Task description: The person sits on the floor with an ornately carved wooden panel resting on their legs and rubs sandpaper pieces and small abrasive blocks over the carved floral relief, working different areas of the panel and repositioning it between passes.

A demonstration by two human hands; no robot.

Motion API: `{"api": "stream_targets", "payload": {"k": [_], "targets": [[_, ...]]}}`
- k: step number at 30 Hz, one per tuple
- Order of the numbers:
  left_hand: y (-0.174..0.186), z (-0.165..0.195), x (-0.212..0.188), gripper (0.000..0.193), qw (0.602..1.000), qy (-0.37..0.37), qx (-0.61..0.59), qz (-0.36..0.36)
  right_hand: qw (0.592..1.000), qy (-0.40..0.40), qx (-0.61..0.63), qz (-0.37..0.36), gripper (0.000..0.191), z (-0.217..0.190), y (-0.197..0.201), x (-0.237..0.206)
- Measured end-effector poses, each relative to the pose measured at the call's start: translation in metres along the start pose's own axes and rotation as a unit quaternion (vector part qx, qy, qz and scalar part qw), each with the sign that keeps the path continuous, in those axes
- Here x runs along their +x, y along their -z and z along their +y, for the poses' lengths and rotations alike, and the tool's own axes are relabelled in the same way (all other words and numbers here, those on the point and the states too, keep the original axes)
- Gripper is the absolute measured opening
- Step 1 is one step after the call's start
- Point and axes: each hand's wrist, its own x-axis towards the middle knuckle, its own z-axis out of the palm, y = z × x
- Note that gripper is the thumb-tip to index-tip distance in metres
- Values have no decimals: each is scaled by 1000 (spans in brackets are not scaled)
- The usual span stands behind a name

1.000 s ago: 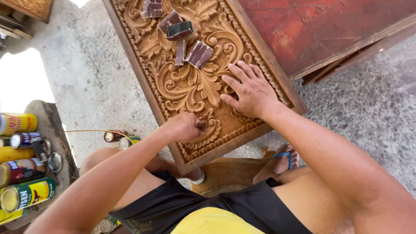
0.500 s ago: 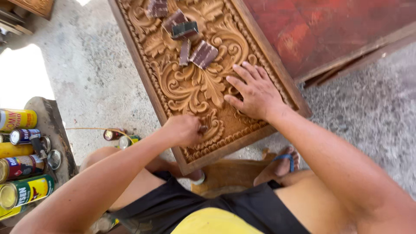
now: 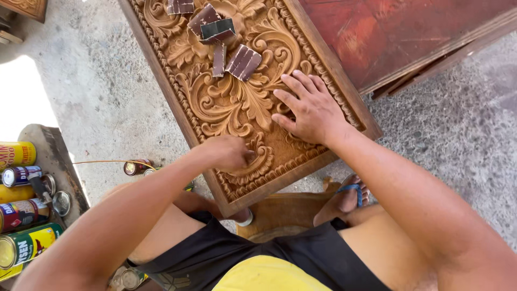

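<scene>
Pressed together, the fingers of the left hand (image 3: 229,152) are held on the carved panel (image 3: 237,102), near its lower edge. The right hand (image 3: 309,110) is laid flat and spread on the panel, below the folded sandpaper pieces (image 3: 221,37).

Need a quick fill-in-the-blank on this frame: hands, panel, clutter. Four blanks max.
1. The right hand lies flat, fingers spread, on the carved wooden ____.
2. The left hand is closed, pressing against a carved scroll near the panel's ____ edge.
3. Folded pieces of sandpaper rest on the ____ part of the panel.
4. The cans stand to the person's ____ side.

Missing words: panel; near; far; left
</scene>
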Motion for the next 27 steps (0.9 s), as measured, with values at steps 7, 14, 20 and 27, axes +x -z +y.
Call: {"api": "stream_targets", "payload": {"k": [7, 14, 20, 27], "targets": [[2, -4, 13, 26, 996, -3, 68, -58, 1000, -12, -7, -17, 58, 0, 0, 2], [1, -1, -4, 30, 996, 14, -79, 29, 1000, -18, -1, -20, 59, -2, -1, 2], [-5, -3, -3, 34, 997, 23, -55, 50, 1000, -20, -2, -14, 57, 0, 0, 2], [-17, -3, -5, 28, 987, -36, -97, 124, 1000, -6, 5, -3, 57, -2, 1, 1]]}}
